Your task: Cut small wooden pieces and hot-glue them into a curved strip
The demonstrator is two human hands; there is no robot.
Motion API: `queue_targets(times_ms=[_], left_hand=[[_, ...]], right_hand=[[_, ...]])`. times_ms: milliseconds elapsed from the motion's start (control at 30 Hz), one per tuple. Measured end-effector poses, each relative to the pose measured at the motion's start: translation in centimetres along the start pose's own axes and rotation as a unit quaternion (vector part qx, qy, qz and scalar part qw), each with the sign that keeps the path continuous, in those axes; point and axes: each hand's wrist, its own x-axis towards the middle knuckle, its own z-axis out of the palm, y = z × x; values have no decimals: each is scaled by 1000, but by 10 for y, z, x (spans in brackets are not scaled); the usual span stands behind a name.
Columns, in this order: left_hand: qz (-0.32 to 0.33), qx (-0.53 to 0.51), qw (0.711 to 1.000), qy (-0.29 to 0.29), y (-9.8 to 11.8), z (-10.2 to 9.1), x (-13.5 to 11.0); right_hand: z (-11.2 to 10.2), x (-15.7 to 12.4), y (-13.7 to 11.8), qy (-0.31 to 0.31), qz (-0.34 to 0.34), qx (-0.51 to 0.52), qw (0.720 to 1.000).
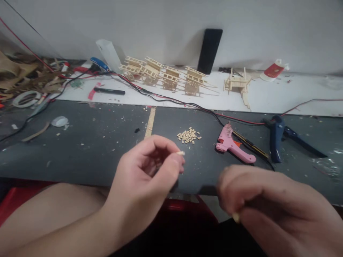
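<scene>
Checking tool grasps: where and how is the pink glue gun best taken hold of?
Probably by the slim handle of the pink glue gun, from above and the near right: the gun lies on its side, handle pointing that way, with a yellow cutter along its far side. The right hand would first have to free its fingers of a small pale piece.

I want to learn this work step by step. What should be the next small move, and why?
Perhaps bring the right hand toward the left hand: the left pinches a small pale piece, the right pinches a pale bit, blurred in the picture, and the two hands are apart.
</scene>
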Motion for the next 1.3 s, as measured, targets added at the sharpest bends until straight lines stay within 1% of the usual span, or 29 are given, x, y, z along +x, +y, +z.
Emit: queue_targets(times_ms=[67, 133, 167, 267, 367, 467, 567, 667, 833, 1067, 1300], left_hand=[[6, 14, 999, -33, 1, 5, -10], [17, 23, 998, -62, -1, 9, -18], [20, 22, 997, -72, -2, 9, -21], [17, 1, 996, -85, -6, 11, -26], [14, -16, 996, -85, -6, 13, -27], [23, -3, 998, -64, -1, 19, -23], [35, 18, 998, -39, 4, 25, -16], [44, 35, 998, -32, 7, 28, -11], [53, 52, 997, -39, 6, 25, -15], [99, 75, 991, -48, 1, 19, -22], [90, 61, 992, -66, -2, 17, -24]], right_hand=[[7, 9, 2, 100, -13, -55, 993], [13, 13, 5, 156, -19, -95, 983], [16, 13, 6, 165, -25, -103, 981], [21, 9, 7, 164, -42, -107, 980], [23, 5, 6, 161, -25, -109, 981], [23, 2, 4, 145, -10, -111, 983], [22, 1, 1, 127, -12, -117, 985], [21, 2, 0, 120, -14, -118, 986], [24, 0, -2, 128, 1, -109, 986], [23, -3, 0, 113, -3, -114, 987], [21, 0, 0, 95, -1, -139, 986]])
